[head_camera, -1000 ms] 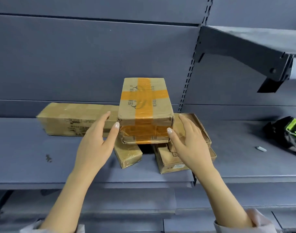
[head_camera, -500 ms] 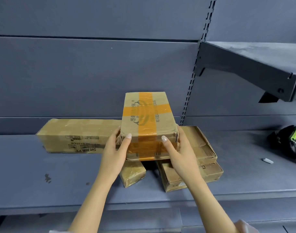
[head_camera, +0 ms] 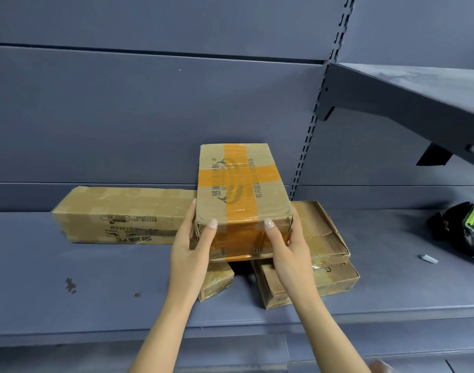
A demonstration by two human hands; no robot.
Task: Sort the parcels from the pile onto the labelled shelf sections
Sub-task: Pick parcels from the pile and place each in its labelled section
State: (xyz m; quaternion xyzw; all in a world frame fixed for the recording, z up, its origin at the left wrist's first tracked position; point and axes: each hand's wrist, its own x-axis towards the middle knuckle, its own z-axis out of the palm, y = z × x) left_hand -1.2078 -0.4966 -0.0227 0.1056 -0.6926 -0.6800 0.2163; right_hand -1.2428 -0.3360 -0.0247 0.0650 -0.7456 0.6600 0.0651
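A cardboard parcel with an orange tape cross (head_camera: pixel 241 189) sits on top of a small pile on the grey shelf (head_camera: pixel 96 297). My left hand (head_camera: pixel 191 251) grips its near left corner, thumb on the top edge. My right hand (head_camera: pixel 287 249) grips the near right corner the same way. Under it lie a small taped parcel (head_camera: pixel 217 284) and two flat stacked parcels (head_camera: pixel 327 238) at the right. A long cardboard box (head_camera: pixel 123 214) lies to the left against the back panel.
A higher shelf (head_camera: pixel 419 98) juts out at the upper right. On the right shelf section lie a black and green bag (head_camera: pixel 464 230) and a small white object (head_camera: pixel 428 258). A slotted upright (head_camera: pixel 311 130) divides the two sections.
Both hands have gone from open beside the orange-taped parcel to gripping its near corners. The view has tilted upward, so the pile sits lower in frame.
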